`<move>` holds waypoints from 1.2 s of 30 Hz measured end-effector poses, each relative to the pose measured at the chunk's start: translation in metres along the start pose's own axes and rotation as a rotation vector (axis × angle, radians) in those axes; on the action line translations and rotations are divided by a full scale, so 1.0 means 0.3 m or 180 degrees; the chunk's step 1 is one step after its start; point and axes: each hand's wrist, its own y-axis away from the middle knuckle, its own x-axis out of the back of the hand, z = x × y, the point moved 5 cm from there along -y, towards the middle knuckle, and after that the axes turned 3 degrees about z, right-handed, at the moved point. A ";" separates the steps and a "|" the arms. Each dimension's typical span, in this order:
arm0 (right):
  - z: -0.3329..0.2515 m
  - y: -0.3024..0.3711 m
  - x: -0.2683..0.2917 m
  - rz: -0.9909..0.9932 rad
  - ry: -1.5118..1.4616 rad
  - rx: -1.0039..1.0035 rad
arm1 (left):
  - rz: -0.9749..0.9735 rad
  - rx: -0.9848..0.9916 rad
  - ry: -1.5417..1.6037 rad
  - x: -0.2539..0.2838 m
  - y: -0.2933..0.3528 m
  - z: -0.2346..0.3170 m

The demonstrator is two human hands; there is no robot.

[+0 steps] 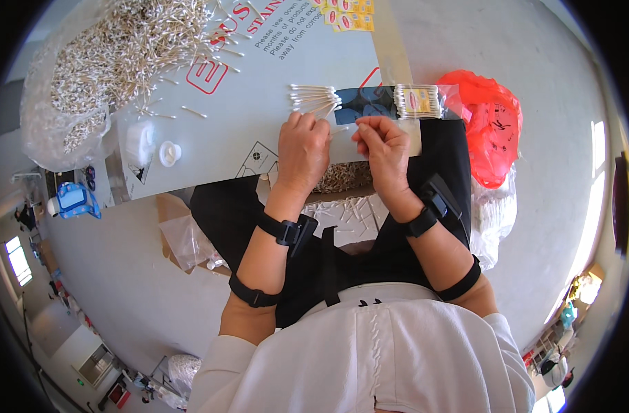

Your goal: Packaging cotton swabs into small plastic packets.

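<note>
The person's left hand is over the near edge of the pale grey, printed flat desk, its fingers curled in; whether it grips anything is hidden. The right hand is just beside it, thumb and forefinger brought close together, and I cannot tell whether anything is pinched there. One loose white-tipped cotton swab shows between the hands. Just beyond the left hand, a small fanned row of white-tipped cotton swabs lies beside a dark, glossy rectangular sheet. To the right of that sheet sits a clear plastic packet of cotton swabs with a yellow label, near a crumpled red plastic bag. A big heap of loose cotton swabs fills the far left.
</note>
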 end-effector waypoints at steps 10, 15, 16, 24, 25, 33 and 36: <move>-0.034 -0.094 -0.028 0.0200 -0.0287 0.0929 | -0.0223 0.0356 -0.0510 -0.066 -0.028 -0.050; -0.019 -0.065 -0.026 0.0215 -0.0091 0.1013 | -0.0684 0.0217 -0.0539 -0.077 0.025 -0.003; -0.014 -0.061 -0.030 0.0234 -0.0071 0.1117 | -0.0676 0.0219 -0.0537 -0.072 0.020 -0.001; -0.011 -0.117 -0.043 0.0258 -0.0445 0.1132 | -0.0244 0.0148 -0.0150 -0.094 -0.066 -0.029; -0.013 -0.123 -0.046 0.0223 -0.0477 0.1199 | -0.0244 0.0139 -0.0148 -0.099 -0.063 -0.039; -0.007 -0.201 -0.088 -0.0091 -0.0507 0.1166 | 0.1607 0.1247 0.3039 -0.129 -0.106 -0.112; -0.015 -0.202 -0.099 -0.0236 -0.0232 0.1237 | 0.1599 0.1249 0.3476 -0.139 -0.114 -0.114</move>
